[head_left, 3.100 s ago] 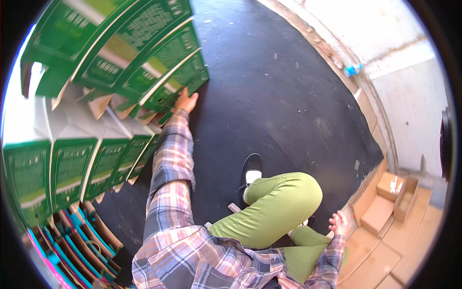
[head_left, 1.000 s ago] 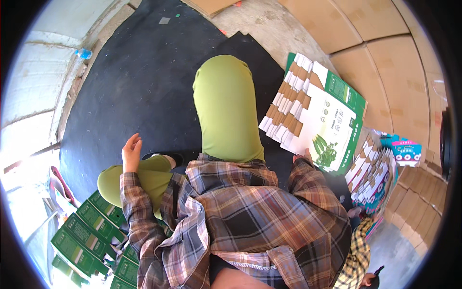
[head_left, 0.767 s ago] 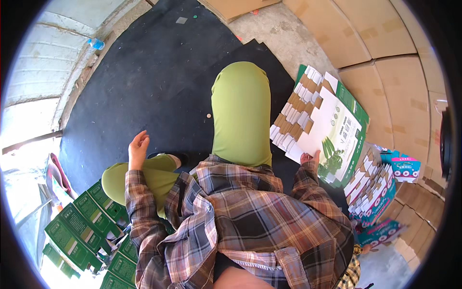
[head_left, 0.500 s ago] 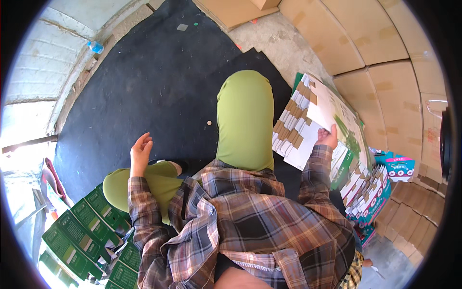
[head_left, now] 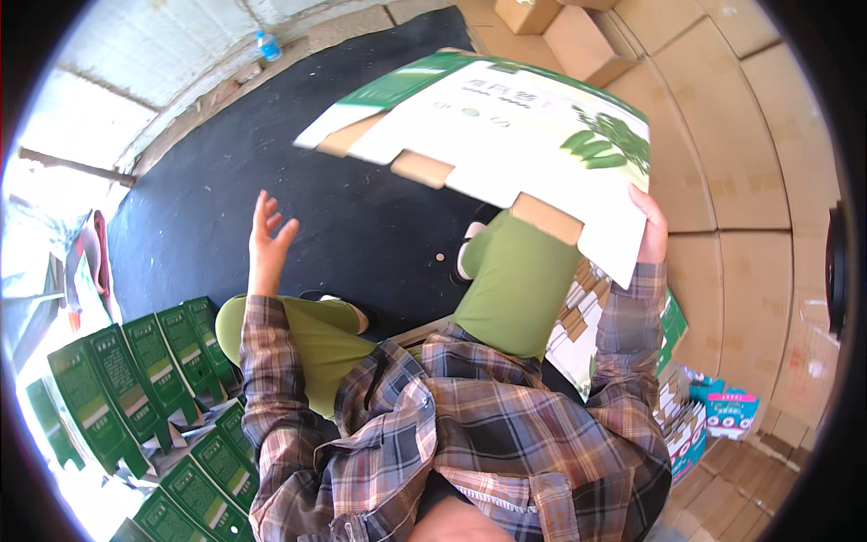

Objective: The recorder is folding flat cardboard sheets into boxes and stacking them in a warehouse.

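Observation:
A flat, unfolded cardboard carton [head_left: 533, 135], white and green with a printed vegetable picture, is raised in front of my knees. My right hand [head_left: 652, 226] grips it at its right end, thumb on the printed face. Its far left end hangs over the black mat, touching nothing I can see. My left hand [head_left: 271, 239] is up over the mat with fingers apart, holding nothing and well clear of the carton. Beside my right leg lies a stack of similar flat cartons [head_left: 578, 334], partly hidden by my right forearm.
Green folded boxes [head_left: 135, 388] stand in rows at my lower left. Large brown cardboard boxes [head_left: 741, 154] are stacked along the right. Teal and pink printed cartons [head_left: 730, 411] sit at lower right. A blue bottle [head_left: 268, 45] stands by the far wall, beyond the black mat [head_left: 199, 208].
My right hand has lifted one flat carton off the stack and swung it up and across in front of me. My left hand has risen slightly, fingers more spread. The view has turned somewhat.

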Available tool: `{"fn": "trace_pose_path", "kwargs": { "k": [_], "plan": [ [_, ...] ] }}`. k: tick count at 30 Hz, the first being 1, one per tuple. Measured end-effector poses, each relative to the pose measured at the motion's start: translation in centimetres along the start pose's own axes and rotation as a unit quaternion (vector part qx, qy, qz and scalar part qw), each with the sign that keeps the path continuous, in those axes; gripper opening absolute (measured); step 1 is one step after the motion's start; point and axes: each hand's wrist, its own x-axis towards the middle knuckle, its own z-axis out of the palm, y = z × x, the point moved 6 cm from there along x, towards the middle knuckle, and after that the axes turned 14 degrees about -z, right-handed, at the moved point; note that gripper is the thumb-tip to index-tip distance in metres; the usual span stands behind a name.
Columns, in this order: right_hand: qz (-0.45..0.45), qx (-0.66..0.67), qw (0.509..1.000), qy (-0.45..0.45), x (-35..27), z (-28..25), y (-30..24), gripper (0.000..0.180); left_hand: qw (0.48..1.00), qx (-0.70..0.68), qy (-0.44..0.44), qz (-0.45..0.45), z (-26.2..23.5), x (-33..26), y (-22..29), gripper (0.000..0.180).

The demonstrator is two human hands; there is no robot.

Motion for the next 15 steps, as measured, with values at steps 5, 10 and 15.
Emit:
{"fn": "trace_pose_path", "kwargs": {
  "k": [5, 10, 15],
  "plan": [
    [0.104, -0.055, 0.987, -0.112, 4.5, 4.7, 3.3, 0.032, 0.957, -0.235, 0.045, 0.164, -5.4, -0.6, 3.1, 0.063],
    [0.260, -0.002, 0.949, -0.180, 9.5, 7.0, 8.9, 0.029, 0.906, -0.389, -0.010, 0.166, -9.4, -1.3, -0.5, 0.018],
    [0.195, -0.117, 0.974, 0.013, 12.8, 4.7, 12.7, 0.047, 0.906, -0.415, 0.073, 0.032, -7.0, -1.1, -1.9, 0.019]
  ]
}}
